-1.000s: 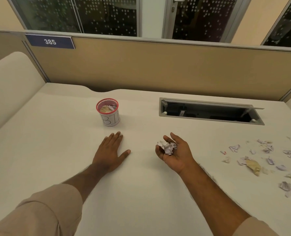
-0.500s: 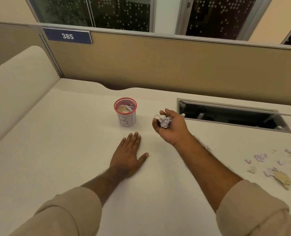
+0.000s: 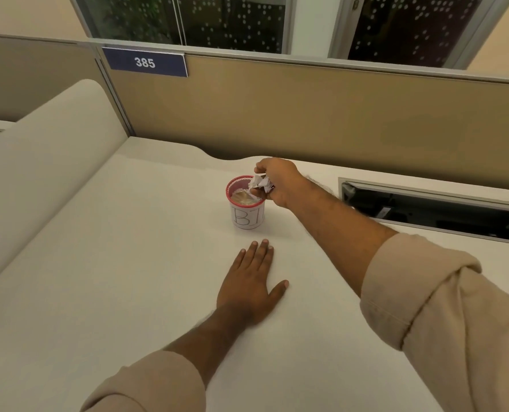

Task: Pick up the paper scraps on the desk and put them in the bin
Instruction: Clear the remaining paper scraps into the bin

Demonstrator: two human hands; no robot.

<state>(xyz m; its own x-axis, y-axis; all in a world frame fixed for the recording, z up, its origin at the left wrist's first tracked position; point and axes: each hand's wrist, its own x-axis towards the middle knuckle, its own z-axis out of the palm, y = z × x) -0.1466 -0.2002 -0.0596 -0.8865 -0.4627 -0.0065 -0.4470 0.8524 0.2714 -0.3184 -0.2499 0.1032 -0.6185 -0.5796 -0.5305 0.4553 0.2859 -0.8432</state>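
Right hand [image 3: 280,181] with crumpled scraps [image 3: 259,183] over scrap-filled bin [image 3: 246,205].

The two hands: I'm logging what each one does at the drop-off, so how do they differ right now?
The right hand is raised over the bin, while the left hand lies on the desk nearer the person. The right hand's fingers are curled around crumpled paper scraps; the left hand is flat, fingers spread, holding nothing. Both arms wear rolled-up beige sleeves.
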